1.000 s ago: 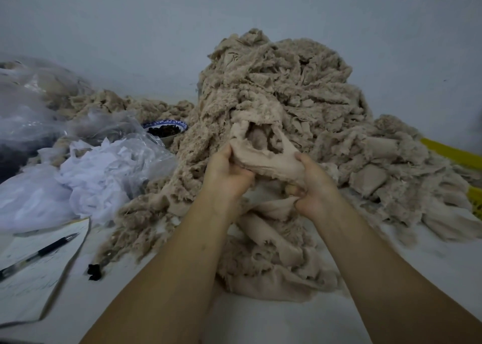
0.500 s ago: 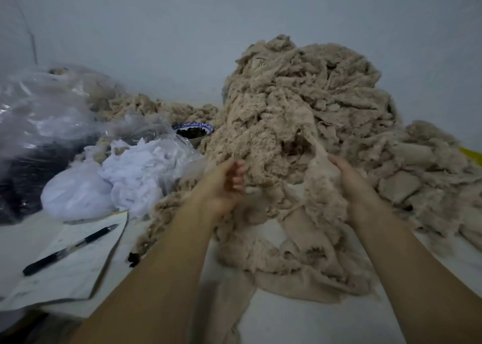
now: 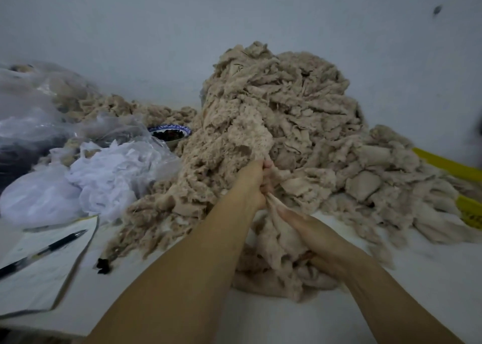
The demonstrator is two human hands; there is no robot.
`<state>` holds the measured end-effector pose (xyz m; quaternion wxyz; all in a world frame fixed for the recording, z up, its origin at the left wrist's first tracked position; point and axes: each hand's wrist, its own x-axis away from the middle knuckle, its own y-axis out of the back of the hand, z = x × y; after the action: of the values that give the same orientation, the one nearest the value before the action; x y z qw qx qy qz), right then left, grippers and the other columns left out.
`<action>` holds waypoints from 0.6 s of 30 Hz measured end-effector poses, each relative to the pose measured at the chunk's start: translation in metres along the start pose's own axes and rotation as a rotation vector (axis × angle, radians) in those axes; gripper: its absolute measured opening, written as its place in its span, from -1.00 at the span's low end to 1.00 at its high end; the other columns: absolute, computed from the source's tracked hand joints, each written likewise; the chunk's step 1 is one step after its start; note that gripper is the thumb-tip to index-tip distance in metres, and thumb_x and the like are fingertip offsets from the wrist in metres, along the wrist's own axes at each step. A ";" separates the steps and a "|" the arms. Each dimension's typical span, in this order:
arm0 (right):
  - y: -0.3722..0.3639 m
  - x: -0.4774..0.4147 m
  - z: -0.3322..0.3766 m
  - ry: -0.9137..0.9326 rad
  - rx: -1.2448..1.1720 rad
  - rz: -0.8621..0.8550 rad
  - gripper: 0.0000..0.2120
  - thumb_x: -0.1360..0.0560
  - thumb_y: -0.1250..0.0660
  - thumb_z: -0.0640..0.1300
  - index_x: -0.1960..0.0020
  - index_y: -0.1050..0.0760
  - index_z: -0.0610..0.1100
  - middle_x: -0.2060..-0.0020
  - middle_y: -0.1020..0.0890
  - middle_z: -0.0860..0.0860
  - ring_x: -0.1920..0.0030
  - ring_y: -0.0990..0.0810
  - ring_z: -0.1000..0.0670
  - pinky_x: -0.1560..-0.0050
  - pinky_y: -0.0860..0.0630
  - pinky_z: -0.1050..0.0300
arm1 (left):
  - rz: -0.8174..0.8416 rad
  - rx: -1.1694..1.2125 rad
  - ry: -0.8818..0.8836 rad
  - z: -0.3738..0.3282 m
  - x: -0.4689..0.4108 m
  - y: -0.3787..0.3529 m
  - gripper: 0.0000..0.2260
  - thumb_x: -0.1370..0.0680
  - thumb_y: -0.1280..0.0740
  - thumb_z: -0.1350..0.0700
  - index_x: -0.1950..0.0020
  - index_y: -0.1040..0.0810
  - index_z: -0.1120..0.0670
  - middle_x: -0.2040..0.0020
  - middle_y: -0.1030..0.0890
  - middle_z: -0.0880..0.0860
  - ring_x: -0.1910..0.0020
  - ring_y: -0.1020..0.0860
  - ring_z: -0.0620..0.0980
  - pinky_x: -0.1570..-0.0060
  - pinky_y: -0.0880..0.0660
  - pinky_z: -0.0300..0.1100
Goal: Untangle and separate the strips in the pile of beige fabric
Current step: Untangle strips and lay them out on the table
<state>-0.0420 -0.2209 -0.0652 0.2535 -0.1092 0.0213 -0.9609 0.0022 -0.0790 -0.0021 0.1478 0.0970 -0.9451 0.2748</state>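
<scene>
A tall pile of tangled beige fabric strips (image 3: 287,114) rises against the wall at the middle of the white table. My left hand (image 3: 254,184) grips a beige strip (image 3: 272,205) at the pile's front foot, fingers curled round it. The strip runs down and toward me from that fist. My right hand (image 3: 310,235) lies lower and nearer, its fingers closed over the same bunched strip, partly sunk in a loose heap of beige strips (image 3: 276,273) in front of the pile.
A clear plastic bag of white fabric (image 3: 104,176) lies left. Behind it stands a blue-rimmed bowl (image 3: 170,132) with dark contents. A paper sheet (image 3: 44,262) with a black pen (image 3: 44,251) is near left. A yellow crate edge (image 3: 448,164) shows at right.
Both hands were spread apart on the pile's front; now they have come together, the left fist gripping a strip and the right hand drawn down toward me along it.
</scene>
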 end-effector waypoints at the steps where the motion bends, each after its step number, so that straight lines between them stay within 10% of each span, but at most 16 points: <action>1: 0.002 -0.002 0.005 0.005 -0.047 -0.049 -0.54 -0.59 -0.24 0.21 -0.34 -0.56 -0.05 -0.22 -0.66 -0.02 -0.24 -0.62 -0.02 -0.35 -0.46 -0.04 | -0.050 -0.137 -0.098 0.002 0.004 -0.001 -0.70 -0.64 -0.13 0.18 0.30 -0.37 0.05 0.58 -0.30 -0.08 0.71 -0.20 -0.16 0.69 -0.10 -0.35; 4: 0.011 -0.020 0.024 0.032 -0.184 -0.244 -0.47 -0.61 -0.16 0.21 -0.20 -0.62 -0.21 -0.09 -0.70 -0.15 -0.12 -0.67 -0.12 -0.17 -0.59 -0.02 | -0.081 -0.760 -0.425 0.013 0.022 0.000 -0.70 -0.66 -0.13 0.09 0.26 -0.44 0.04 0.38 -0.49 -0.01 0.42 -0.50 -0.05 0.45 -0.33 -0.25; 8: 0.006 -0.044 0.051 -0.078 -0.263 -0.157 -0.67 -0.64 -0.22 -0.05 -0.15 -0.60 -0.29 0.12 -0.72 -0.13 0.14 -0.70 -0.04 0.11 -0.65 0.12 | 0.330 -1.355 -0.571 0.057 0.053 0.017 -0.72 -0.69 -0.12 0.09 0.15 -0.47 0.13 0.18 -0.55 0.15 0.15 -0.51 0.17 0.21 -0.36 -0.06; 13: 0.005 -0.078 0.064 -0.179 -0.365 -0.323 -0.74 -0.70 -0.13 -0.03 0.00 -0.43 -0.21 0.48 -0.45 -0.04 0.65 -0.41 0.09 0.67 -0.33 0.29 | 0.631 -1.496 -0.618 0.045 0.068 0.033 -0.68 -0.70 -0.11 0.07 0.26 -0.32 0.05 0.36 -0.35 -0.05 0.37 -0.32 -0.09 0.31 -0.21 -0.13; 18: 0.012 -0.082 0.072 0.026 -0.029 -0.574 -0.74 -0.68 -0.15 -0.11 -0.19 -0.50 -0.25 0.33 -0.52 -0.07 0.47 -0.51 0.02 0.51 -0.43 0.25 | 0.648 -1.369 -0.624 0.041 0.066 0.029 -0.68 -0.69 -0.14 0.07 0.25 -0.34 0.12 0.36 -0.37 0.00 0.41 -0.30 -0.12 0.33 -0.27 -0.21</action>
<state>0.0492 -0.1896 -0.0123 -0.0308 -0.1019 0.0068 -0.9943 -0.0763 -0.0844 -0.0277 -0.1822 -0.2205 -0.8823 -0.3738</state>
